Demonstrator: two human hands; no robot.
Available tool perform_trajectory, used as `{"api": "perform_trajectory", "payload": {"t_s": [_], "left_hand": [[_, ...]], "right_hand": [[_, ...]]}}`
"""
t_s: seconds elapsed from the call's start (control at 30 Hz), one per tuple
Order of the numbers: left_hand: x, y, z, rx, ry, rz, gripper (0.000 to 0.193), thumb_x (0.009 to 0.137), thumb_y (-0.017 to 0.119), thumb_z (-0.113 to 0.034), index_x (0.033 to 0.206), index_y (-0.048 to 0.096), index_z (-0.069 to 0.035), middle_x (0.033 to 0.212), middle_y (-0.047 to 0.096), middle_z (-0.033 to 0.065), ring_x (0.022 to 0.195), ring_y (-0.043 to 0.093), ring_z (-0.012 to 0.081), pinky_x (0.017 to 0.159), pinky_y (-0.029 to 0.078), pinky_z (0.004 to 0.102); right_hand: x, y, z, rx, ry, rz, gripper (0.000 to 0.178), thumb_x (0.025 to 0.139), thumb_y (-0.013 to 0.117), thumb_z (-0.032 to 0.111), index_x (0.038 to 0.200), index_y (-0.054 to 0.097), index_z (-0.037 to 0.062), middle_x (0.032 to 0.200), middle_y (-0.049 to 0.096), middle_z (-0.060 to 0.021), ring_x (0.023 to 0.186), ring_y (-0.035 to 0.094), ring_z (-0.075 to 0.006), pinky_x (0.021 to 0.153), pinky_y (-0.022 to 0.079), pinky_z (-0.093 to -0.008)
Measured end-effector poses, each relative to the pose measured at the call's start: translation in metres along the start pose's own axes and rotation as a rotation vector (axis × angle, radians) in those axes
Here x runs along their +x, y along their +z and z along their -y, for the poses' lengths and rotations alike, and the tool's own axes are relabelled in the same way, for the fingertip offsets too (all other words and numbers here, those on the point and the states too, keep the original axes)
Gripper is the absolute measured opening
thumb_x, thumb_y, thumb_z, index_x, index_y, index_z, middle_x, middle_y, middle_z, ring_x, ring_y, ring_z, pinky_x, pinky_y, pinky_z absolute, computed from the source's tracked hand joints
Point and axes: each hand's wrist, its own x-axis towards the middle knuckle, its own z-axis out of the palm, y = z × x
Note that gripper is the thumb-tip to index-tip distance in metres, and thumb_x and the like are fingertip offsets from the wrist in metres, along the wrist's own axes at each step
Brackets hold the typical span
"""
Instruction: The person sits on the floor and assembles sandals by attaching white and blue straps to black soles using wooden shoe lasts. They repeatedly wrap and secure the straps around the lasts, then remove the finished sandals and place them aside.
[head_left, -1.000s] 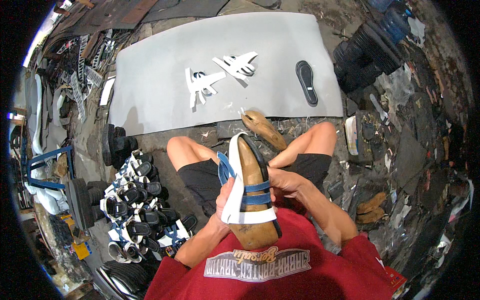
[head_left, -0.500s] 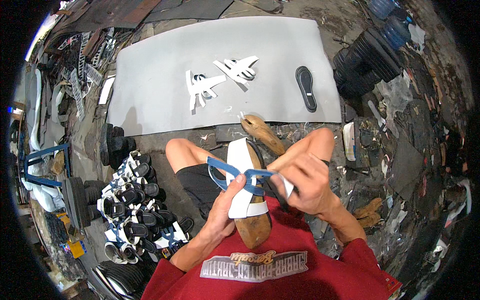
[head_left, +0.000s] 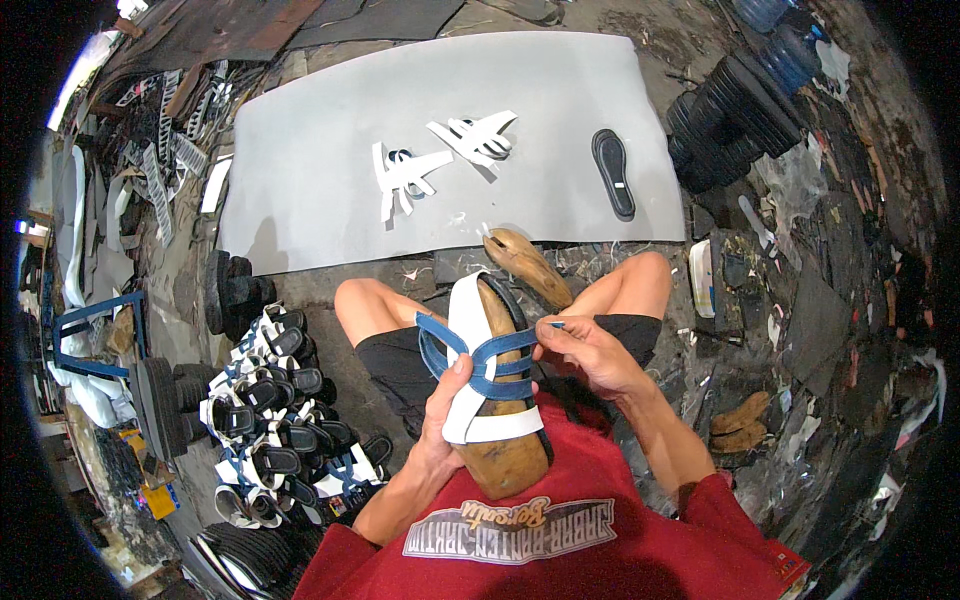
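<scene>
Above my lap, a sandal with white bands (head_left: 468, 312) sits around a wooden shoe last (head_left: 508, 468), its dark sole showing along the right edge. My left hand (head_left: 445, 420) is closed around its left side, the thumb pressing where the straps cross. Blue straps (head_left: 505, 387) run over the white band and the last. With thumb and fingers, my right hand (head_left: 597, 360) pinches the end of a blue strap (head_left: 512, 343), drawn out to the right. A second wooden last (head_left: 527, 266) lies just beyond, by the mat's edge.
Ahead lies a grey mat (head_left: 330, 130) with two sets of white straps (head_left: 405, 175) and a black sole (head_left: 613, 172). Many finished sandals (head_left: 290, 440) are heaped at my left. Stacked black soles (head_left: 735, 125) stand at far right; another pair of wooden lasts (head_left: 740, 425) lies nearer.
My right hand, blurred earlier with a white piece showing by its fingers, has shifted left and now pinches the blue strap's end. The sandal has turned slightly in my left hand.
</scene>
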Motion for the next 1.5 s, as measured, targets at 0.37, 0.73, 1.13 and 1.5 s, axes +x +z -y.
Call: {"api": "perform_trajectory", "payload": {"t_s": [0.37,0.73,1.13,1.5], "left_hand": [[0.037,-0.025,0.022,-0.334,-0.288,0.562,0.089,0.098,0.069,-0.062,0.150,0.049,0.007,0.128,0.066,0.0341,0.111,0.073,0.0485,0.094,0.062,0.0644],[0.006,0.028,0.001,0.534,0.039,-0.165,0.061,0.107,0.065,-0.047,0.144,0.054,0.001,0.117,0.071,0.0124,0.100,0.071,0.0195,0.087,0.059,0.0373],[0.029,-0.001,0.042,0.956,0.373,-0.260,0.044,0.108,0.059,-0.035,0.132,0.056,0.002,0.106,0.068,0.0183,0.093,0.064,0.0239,0.087,0.053,0.0417],[0.021,-0.029,0.057,1.127,0.607,-0.320,0.030,0.105,0.041,-0.016,0.117,0.058,0.006,0.093,0.067,0.0330,0.087,0.063,0.0560,0.082,0.049,0.0586]], "right_hand": [[0.048,-0.011,-0.020,0.343,0.068,0.429,0.085,0.087,0.091,0.032,0.155,0.049,0.0029,0.136,0.069,-0.0122,0.121,0.069,-0.0231,0.104,0.059,-0.0386],[0.027,-0.042,0.078,-0.506,-0.373,0.167,0.063,0.105,0.068,0.045,0.152,0.057,0.0045,0.149,0.061,-0.0149,0.140,0.056,-0.0264,0.120,0.042,-0.0411],[0.053,0.025,0.119,-1.205,-0.167,0.518,0.034,0.106,0.063,0.038,0.116,0.076,0.0085,0.101,0.075,-0.0215,0.109,0.069,-0.0423,0.097,0.052,-0.0528],[0.057,0.020,0.049,-1.310,-0.465,0.272,0.026,0.104,0.065,0.040,0.104,0.078,0.0167,0.089,0.062,-0.0108,0.094,0.061,-0.0330,0.085,0.046,-0.0479]]}}
